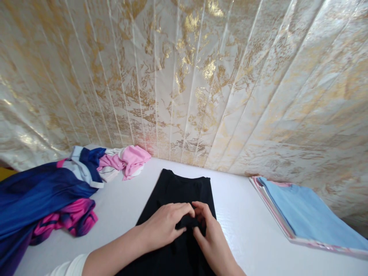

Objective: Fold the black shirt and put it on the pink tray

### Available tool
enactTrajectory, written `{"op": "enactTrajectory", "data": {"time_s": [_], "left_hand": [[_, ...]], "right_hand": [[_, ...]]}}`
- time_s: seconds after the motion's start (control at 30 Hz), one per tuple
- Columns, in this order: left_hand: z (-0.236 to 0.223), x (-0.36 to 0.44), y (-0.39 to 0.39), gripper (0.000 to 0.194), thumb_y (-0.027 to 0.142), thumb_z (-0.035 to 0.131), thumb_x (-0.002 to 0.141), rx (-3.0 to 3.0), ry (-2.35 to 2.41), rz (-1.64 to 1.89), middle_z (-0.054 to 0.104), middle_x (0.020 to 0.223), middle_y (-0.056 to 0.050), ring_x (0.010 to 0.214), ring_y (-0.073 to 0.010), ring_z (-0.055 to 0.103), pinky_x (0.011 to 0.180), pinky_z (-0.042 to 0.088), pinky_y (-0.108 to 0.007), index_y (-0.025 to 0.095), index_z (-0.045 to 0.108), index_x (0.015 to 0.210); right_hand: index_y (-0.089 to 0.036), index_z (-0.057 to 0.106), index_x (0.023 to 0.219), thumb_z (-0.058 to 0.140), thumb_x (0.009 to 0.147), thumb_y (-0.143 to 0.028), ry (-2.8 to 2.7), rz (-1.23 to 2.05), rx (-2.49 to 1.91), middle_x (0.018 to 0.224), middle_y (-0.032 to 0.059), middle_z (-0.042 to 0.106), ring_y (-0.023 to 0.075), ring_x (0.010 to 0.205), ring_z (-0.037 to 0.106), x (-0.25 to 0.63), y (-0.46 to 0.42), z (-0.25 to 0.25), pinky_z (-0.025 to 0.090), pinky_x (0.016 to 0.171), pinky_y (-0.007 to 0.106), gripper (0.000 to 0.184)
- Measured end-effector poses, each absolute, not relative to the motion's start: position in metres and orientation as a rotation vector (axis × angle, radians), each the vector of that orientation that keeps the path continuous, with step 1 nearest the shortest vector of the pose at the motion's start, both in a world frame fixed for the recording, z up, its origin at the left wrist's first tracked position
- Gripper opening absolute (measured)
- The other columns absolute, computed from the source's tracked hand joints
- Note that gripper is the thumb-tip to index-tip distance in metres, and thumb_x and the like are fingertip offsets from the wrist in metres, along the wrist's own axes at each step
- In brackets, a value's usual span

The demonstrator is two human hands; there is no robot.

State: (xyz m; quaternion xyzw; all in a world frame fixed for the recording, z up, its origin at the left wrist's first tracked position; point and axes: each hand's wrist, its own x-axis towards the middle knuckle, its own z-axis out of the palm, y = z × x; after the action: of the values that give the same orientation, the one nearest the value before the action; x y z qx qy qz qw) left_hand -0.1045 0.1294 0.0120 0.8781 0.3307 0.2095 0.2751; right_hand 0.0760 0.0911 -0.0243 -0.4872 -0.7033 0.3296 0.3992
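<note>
A black garment [184, 188] lies lengthwise before me on a white surface, its curved top edge toward the wall; its exact kind is unclear. Over its middle, my left hand [168, 224] curls with thumb and fingers around a bit of the dark cloth. My right hand [211, 235] faces it from the other side, its bent fingers also on the cloth. The fingertips of the two hands nearly meet. Some of the fabric between them is hidden or too dark to make out.
To the left lies a loose heap of clothes, with a dark blue garment [43, 195], a pink and purple one [71, 220] and a light pink one [135, 159]. A folded stack topped by a light blue shirt [313, 214] sits right. A gold-patterned curtain [184, 76] hangs behind the white surface [235, 222].
</note>
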Motion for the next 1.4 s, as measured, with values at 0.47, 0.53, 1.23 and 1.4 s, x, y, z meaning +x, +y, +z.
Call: {"op": "enactTrajectory", "data": {"time_s": [0.47, 0.53, 1.23, 1.4], "left_hand": [[0.015, -0.103, 0.118, 0.009, 0.017, 0.058, 0.086, 2.557, 1.091, 0.625, 0.058, 0.085, 0.001, 0.081, -0.0155, 0.057, 0.069, 0.041, -0.025, 0.019, 0.056, 0.078], [0.014, -0.103, 0.117, 0.009, 0.02, 0.058, 0.087, 2.595, 1.14, 0.608, 0.058, 0.087, 0.001, 0.082, -0.016, 0.058, 0.067, 0.041, -0.025, 0.019, 0.056, 0.079], [-0.002, -0.087, 0.084, 0.015, 0.029, 0.073, 0.072, 2.667, 1.286, 0.56, 0.064, 0.092, -0.006, 0.09, -0.0274, 0.058, 0.085, 0.048, -0.043, 0.02, 0.062, 0.076], [0.0, -0.11, 0.078, 0.057, 0.04, 0.071, 0.078, 2.68, 1.197, 0.4, 0.056, 0.132, -0.013, 0.117, -0.0329, 0.052, 0.094, 0.046, -0.041, 0.019, 0.054, 0.128]], "right_hand": [[-0.025, 0.046, 0.111, 0.048, 0.081, -0.014, -1.928, 0.787, -1.411, 0.073, -0.0052, 0.05, 0.0155, 0.068, 0.051, 0.075, 0.087, -0.009, 0.038, 0.062, 0.028, 0.032], [-0.026, 0.043, 0.116, 0.046, 0.077, -0.007, -1.943, 0.863, -1.348, 0.078, -0.0049, 0.052, 0.0141, 0.069, 0.053, 0.082, 0.088, -0.003, 0.041, 0.063, 0.027, 0.043], [-0.023, 0.053, 0.087, 0.04, 0.062, 0.007, -2.221, 0.637, -1.281, 0.073, -0.0053, 0.048, 0.0114, 0.066, 0.05, 0.092, 0.097, -0.007, 0.036, 0.059, 0.022, 0.04], [-0.023, 0.057, 0.083, 0.041, 0.062, 0.008, -2.271, 0.676, -1.255, 0.082, -0.0024, 0.053, 0.0126, 0.074, 0.054, 0.102, 0.1, 0.005, 0.039, 0.064, 0.022, 0.04]]}}
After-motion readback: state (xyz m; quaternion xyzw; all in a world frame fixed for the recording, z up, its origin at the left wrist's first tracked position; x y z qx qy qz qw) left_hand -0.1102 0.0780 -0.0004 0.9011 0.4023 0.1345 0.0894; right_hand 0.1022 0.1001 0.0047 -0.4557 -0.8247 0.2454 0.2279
